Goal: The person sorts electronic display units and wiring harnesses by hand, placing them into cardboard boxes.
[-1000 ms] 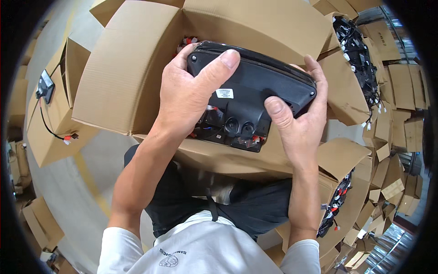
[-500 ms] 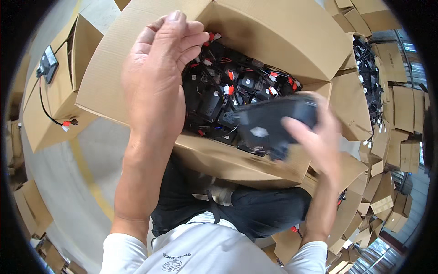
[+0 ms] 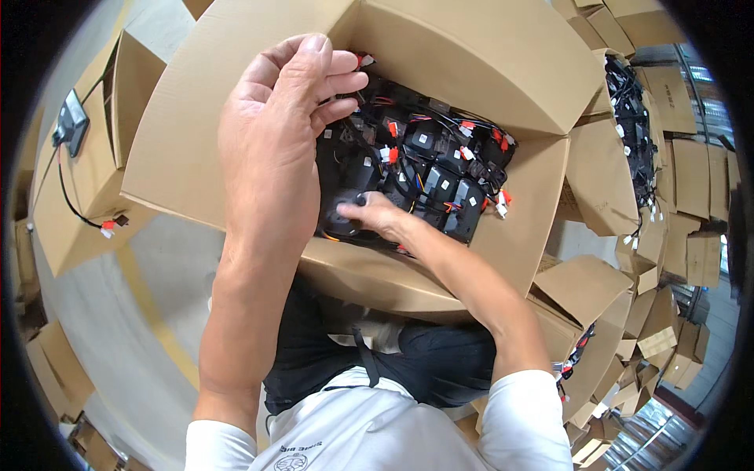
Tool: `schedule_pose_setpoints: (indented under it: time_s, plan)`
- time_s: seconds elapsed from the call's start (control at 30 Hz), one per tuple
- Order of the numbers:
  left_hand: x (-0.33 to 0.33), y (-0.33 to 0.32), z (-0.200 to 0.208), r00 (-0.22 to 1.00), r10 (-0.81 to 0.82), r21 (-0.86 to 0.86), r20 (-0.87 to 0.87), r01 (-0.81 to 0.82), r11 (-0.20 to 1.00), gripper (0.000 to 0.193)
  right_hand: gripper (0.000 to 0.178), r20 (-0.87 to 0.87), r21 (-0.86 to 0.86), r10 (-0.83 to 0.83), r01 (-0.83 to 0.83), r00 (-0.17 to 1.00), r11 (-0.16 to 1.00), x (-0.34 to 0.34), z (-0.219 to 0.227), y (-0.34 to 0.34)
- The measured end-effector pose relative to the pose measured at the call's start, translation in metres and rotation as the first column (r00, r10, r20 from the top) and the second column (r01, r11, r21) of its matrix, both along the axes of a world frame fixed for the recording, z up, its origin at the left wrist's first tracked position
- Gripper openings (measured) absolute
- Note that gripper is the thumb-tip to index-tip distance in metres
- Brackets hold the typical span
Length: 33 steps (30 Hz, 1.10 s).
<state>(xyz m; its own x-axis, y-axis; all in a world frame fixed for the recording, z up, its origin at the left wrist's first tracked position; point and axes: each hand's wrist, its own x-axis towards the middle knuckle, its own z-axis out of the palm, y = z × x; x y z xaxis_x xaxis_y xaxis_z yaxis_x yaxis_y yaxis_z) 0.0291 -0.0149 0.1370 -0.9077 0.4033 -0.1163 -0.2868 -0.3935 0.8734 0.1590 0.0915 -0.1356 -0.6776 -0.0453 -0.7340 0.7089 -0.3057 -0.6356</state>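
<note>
An open cardboard box (image 3: 503, 63) stands in front of me, packed with black plastic units (image 3: 424, 138) with white labels, thin wires and red and white connectors. My right hand (image 3: 375, 215) reaches into its near left part, thumb pressed on a black unit (image 3: 339, 192); blur and shadow partly hide that unit, and the other fingers are mostly out of sight. Raised over the box's left flap, my left hand (image 3: 279, 133) has its fingers loosely bent and a little apart, with nothing visible in them. Near the right wall lies another black unit (image 3: 466, 208).
On a carton (image 3: 86, 188) at the left rests a black device (image 3: 72, 122), its cable hanging down. A second box of black wired units (image 3: 632, 129) is at the right. More cartons (image 3: 695, 180) are piled beyond. A yellow line (image 3: 157, 314) runs along the floor.
My right hand has let go of the black unit it held near the box's right side and moved left and down into the box. My left hand has shifted slightly, staying raised.
</note>
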Motion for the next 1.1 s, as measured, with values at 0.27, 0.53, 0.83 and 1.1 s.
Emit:
schedule_pose_setpoints:
  time_s: [0.27, 0.53, 0.83, 1.1]
  plan:
    - [0.004, 0.0, 0.001, 0.998, -0.058, -0.013, -0.029, 0.058, 0.998, 0.035, 0.038, 0.128, 0.451, 0.186, -0.224, 0.974, 0.864, 0.005, -0.019, -0.021]
    - [0.017, 0.032, -0.026, 0.972, -0.234, -0.06, -0.033, 0.232, 0.971, 0.044, 0.049, 0.037, 0.784, 0.324, -0.229, 0.945, 0.578, 0.012, 0.031, 0.003]
    - [0.013, 0.043, -0.067, 0.931, -0.364, -0.249, -0.018, 0.348, 0.904, 0.037, 0.041, -0.39, 0.916, 0.375, 0.312, 0.841, 0.253, 0.176, 0.292, 0.04]
    - [0.074, 0.051, -0.051, 0.888, -0.452, -0.363, -0.086, 0.395, 0.844, 0.035, 0.05, -0.162, 0.981, -0.735, 0.026, 0.658, -0.193, 0.552, 0.261, 0.11]
